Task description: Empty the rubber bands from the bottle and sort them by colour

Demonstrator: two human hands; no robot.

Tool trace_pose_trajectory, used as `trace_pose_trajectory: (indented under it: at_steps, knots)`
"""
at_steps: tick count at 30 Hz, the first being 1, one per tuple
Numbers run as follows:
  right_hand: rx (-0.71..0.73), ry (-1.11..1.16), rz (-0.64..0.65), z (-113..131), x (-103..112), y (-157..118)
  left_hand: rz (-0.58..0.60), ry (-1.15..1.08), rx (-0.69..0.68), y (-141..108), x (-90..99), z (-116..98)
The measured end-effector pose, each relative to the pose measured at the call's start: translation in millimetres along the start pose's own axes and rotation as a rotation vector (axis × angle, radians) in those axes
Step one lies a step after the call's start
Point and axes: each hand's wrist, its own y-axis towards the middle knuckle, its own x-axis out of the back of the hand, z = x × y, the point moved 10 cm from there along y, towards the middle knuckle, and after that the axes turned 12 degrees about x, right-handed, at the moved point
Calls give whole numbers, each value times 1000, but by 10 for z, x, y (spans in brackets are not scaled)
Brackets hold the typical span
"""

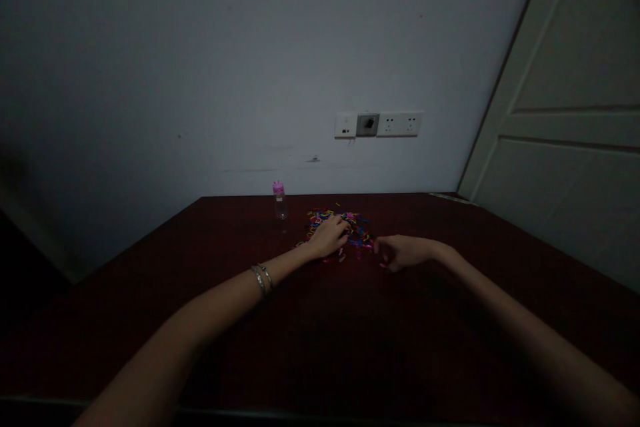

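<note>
Pile of small multicoloured pieces, one: I saw it just right of the centre of the frame, loose and tangled, in yellow, blue, pink, red and green. A few pieces lay apart at its fringe, among them a yellow one above it and a pale one below. They were too small for me to name.

Left hand, one: palm down over the left and middle part of the pile, fingers slightly bent and reaching into the pieces. Whether it had hold of any, I could not tell. Silvery bracelets circled the wrist.

Right hand, one: just beside the pile's right edge, fingers loosely curled, with a part-open gap between the fingers and thumb. I could not tell whether it held a small piece.

Bottle, one: clear, with a pink top, upright to the left of the pile.

Surface, one: dark red-brown, across the lower frame, carrying pile and bottle.

Wall, one: pale, behind the surface, scuffed above its far edge.

Socket panels, a row: white, with one grey unit among them, right of the upper centre.

Panelled door, one: pale, at the right of the frame.
</note>
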Motion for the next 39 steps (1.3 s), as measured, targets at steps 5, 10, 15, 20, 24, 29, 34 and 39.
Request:
trace_pose_trajectory:
  at_steps: [5,10,15,20,24,29,34,39]
  knots:
    - [64,-79,-66,49,-91,83,38,-78,-36,-128,227,99]
    - [142,-108,-291,-113,205,191,184,-21,-227,-512,248,61]
    - [163,-101,-408,-96,340,202,193,33,-237,-650,194,200]
    - [246,-219,-302,274,50,249,172,92,-179,-548,198,362]
    - [194,-416,-321,325,-5,272,177,39,-168,-522,254,400]
    - [165,-460,-459,255,186,193,-33,-62,-34,-406,529,677]
    - [134,-371,-571,121,353,75,-569,-101,302,-296,1151,1424]
    - [84,-296,-641,-68,402,14,-838,-224,572,-395,1373,2098]
